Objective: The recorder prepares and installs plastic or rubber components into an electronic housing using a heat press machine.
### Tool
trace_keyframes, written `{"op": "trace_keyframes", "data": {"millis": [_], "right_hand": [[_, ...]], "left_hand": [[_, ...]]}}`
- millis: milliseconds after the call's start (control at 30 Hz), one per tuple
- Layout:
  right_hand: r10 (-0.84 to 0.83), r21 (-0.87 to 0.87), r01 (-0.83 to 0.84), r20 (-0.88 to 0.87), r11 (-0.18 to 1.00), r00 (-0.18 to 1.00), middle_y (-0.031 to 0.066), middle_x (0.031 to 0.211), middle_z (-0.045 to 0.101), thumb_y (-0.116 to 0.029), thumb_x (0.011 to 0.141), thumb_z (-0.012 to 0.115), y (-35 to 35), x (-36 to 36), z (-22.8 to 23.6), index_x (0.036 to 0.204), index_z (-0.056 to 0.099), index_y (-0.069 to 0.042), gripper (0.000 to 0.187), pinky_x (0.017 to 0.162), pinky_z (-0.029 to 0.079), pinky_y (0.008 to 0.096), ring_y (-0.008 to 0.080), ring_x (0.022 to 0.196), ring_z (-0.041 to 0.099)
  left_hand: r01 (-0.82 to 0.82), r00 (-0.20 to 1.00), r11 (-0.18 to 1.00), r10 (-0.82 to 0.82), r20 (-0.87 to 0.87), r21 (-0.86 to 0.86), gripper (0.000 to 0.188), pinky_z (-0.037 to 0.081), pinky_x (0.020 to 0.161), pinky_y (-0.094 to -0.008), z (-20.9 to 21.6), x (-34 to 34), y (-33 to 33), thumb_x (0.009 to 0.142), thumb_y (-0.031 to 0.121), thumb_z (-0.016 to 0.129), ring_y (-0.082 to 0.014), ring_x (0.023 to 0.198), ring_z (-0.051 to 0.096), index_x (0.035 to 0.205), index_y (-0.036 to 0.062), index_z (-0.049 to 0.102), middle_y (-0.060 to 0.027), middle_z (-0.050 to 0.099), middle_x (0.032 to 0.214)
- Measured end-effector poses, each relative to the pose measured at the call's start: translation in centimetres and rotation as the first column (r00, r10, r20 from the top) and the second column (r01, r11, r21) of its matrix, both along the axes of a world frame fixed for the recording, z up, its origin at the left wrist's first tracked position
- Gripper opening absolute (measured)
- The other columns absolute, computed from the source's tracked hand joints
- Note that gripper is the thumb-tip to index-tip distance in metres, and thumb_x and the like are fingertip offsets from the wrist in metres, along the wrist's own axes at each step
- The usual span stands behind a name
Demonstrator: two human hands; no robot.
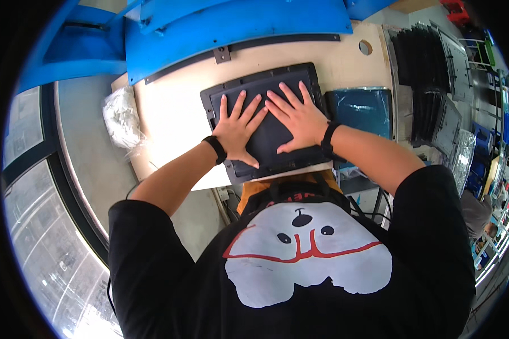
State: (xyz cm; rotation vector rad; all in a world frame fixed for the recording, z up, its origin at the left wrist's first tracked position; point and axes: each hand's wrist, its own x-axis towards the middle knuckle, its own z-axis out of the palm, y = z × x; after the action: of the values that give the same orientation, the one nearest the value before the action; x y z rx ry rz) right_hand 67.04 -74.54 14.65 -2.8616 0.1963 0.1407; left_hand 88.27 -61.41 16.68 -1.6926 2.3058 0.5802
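Note:
A black rectangular panel with a raised frame (288, 72) lies slightly turned on the pale worktable, close to its front edge. My left hand (236, 131) rests flat on the left half of its dark inner surface, fingers spread and pointing away from me. Beside it, my right hand (302, 123) lies flat on the right half, with its fingers also spread. The two index fingertips nearly meet near the middle. Neither hand grips anything. Both wrists wear a black band.
Right of the panel lies a dark blue-green sheet (359, 110) under shiny film. A bundle of clear plastic wrap (121, 118) sits at the table's left edge. Blue metal equipment (237, 22) spans the back. Stacked black panels (421, 62) stand at the right.

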Motion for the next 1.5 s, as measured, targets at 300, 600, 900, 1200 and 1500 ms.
{"op": "trace_keyframes", "data": {"millis": [300,600,900,1200,1500], "right_hand": [[-0.003,-0.044,0.004,0.02,0.999,1.0,0.0157,0.157,0.024,-0.08,0.069,0.056,0.6,-0.3,0.6,0.148,0.032,-0.003,0.114,0.112,0.006,0.0674,0.0408,0.145,0.013],[0.015,-0.136,-0.003,0.088,0.991,0.996,0.0199,0.154,0.027,-0.071,0.078,0.056,1.9,-0.6,0.7,0.146,0.034,-0.001,0.1,0.114,0.015,0.0606,0.0419,0.143,0.021],[-0.103,0.109,0.086,0.161,0.99,0.982,0.0181,0.137,0.047,-0.042,0.073,0.077,8.0,-3.7,4.6,0.129,0.054,-0.005,0.072,0.107,0.032,0.0481,0.0362,0.131,0.039],[0.007,-0.041,-0.007,-0.005,0.999,1.0,0.0181,0.142,0.044,-0.042,0.071,0.079,9.3,-1.2,4.2,0.132,0.055,-0.011,0.072,0.104,0.036,0.0469,0.0374,0.132,0.04],[0.225,-0.13,-0.226,-0.023,0.965,0.974,0.0175,0.125,0.06,-0.03,0.08,0.071,9.8,-1.5,2.6,0.109,0.065,-0.006,0.039,0.092,0.049,0.0444,0.0364,0.116,0.057]], "left_hand": [[0.012,0.998,1.0,-0.013,0.057,0.009,0.14,0.004,0.107,-0.074,0.9,-0.6,0.5,0.046,0.082,0.071,-0.0459,0.146,0.005,0.154,0.0099,0.018,-0.0177,0.012,0.16],[-0.223,0.955,0.966,0.19,-0.228,-0.129,0.104,0.017,0.115,-0.0575,2.3,-1.0,2.1,0.067,0.064,0.075,-0.0379,0.145,0.02,0.146,0.0074,0.038,-0.016,0.029,0.155],[-0.996,-0.021,0.046,0.708,-0.706,0.077,0.022,0.048,0.065,-0.0298,-4.1,1.2,22.9,0.09,0.02,0.067,-0.0135,0.07,0.059,0.089,-0.0019,0.066,-0.0077,0.066,0.075],[-0.88,-0.336,-0.226,0.918,-0.212,0.418,0.03,0.051,0.068,-0.0363,-21.7,-9.8,46.5,0.085,0.029,0.067,-0.0233,0.071,0.066,0.086,-0.0008,0.068,-0.0139,0.07,0.077],[-0.694,-0.592,-0.41,0.792,-0.146,0.592,0.029,0.05,0.06,-0.0346,-23.7,-8.3,47.0,0.087,0.029,0.065,-0.021,0.065,0.064,0.085,-0.0003,0.067,-0.01,0.066,0.069]]}}
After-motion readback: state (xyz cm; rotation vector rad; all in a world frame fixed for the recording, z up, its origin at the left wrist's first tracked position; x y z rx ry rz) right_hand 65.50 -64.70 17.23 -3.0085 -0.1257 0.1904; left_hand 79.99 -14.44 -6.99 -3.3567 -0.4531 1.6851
